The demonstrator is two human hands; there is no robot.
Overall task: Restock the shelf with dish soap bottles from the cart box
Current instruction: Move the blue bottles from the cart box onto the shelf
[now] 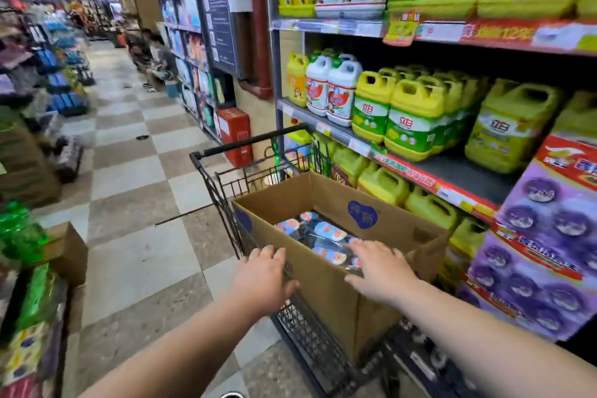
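At one box [323, 300]: left hand [263, 278], right hand [379, 271].

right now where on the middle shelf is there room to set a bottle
Bare shelf board shows in front of the big yellow-green jug, between the green-labelled jugs and the purple boxes. The left end with white jugs and the top shelf are packed.

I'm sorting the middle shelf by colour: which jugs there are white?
The white jugs with red labels and green caps, beside the leftmost yellow jug; every other jug on that shelf is yellow.
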